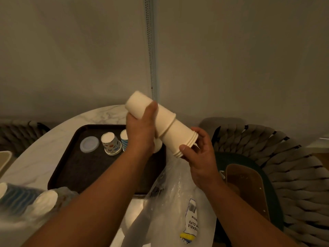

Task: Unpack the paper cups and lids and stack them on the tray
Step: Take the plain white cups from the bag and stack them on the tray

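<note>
A nested stack of plain white paper cups point(178, 132) is held tilted in the air above the dark tray point(85, 168). My left hand point(140, 129) grips the upper part of the stack point(137, 104), which is pulled partly off the lower part. My right hand point(199, 154) holds the lower part by its rims. On the tray stand a clear lid point(89, 144), an upturned patterned cup stack point(111, 143) and a blue-striped cup stack point(124, 139), partly hidden by my left hand. An emptied clear plastic wrapper point(178, 202) lies under my arms.
Wrapped sleeves of cups point(26, 202) lie at the near left on the round marble table point(44, 154). A woven chair point(293, 175) with a brown item on its seat stands at the right; another chair point(21, 131) is at the far left.
</note>
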